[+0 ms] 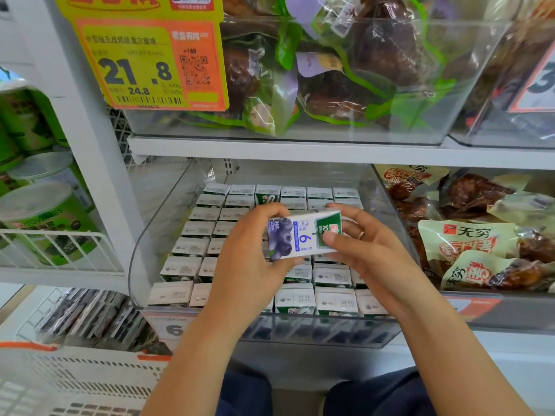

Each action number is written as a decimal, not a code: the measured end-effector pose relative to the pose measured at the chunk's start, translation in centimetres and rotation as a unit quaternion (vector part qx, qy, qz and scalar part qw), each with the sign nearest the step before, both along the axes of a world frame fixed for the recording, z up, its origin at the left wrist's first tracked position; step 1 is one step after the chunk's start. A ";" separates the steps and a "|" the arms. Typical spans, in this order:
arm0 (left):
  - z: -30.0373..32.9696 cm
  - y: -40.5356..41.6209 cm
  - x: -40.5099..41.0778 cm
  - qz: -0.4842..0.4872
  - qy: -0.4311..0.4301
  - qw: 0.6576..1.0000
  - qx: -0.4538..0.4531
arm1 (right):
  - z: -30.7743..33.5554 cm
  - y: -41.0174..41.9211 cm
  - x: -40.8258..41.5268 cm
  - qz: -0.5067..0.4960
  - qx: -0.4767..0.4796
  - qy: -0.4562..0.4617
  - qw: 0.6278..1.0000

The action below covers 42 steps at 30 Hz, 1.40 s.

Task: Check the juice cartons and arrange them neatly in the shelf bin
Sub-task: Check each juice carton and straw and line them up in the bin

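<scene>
White shop shelving (288,151) fills the view under even light, with a yellow price tag (144,61) at eleven o'clock and a white perforated basket (75,382) at seven o'clock.

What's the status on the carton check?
Left hand and right hand both grip one carton, held sideways above the bin. Rows of cartons stand below. Nothing in the way.

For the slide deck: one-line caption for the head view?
Both hands, left hand and right hand, hold a blueberry juice carton sideways above rows of cartons in the clear shelf bin.
</scene>
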<state>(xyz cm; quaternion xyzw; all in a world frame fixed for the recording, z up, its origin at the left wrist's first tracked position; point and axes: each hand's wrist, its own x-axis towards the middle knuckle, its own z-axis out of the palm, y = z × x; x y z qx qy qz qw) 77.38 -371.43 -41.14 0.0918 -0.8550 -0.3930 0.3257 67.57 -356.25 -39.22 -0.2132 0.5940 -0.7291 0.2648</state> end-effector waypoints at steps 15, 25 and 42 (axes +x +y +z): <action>0.0 0.2 -0.1 0.015 0.017 1.000 0.009 | 0.2 0.1 0.0 -0.021 -0.034 0.009 0.999; 1.7 -0.8 0.3 -0.027 -0.058 0.919 0.388 | 0.1 0.0 0.0 -0.041 0.006 0.089 0.995; 0.3 -2.9 0.4 0.198 -0.127 0.971 -0.035 | -0.5 -2.3 -0.4 -0.154 0.074 0.270 0.948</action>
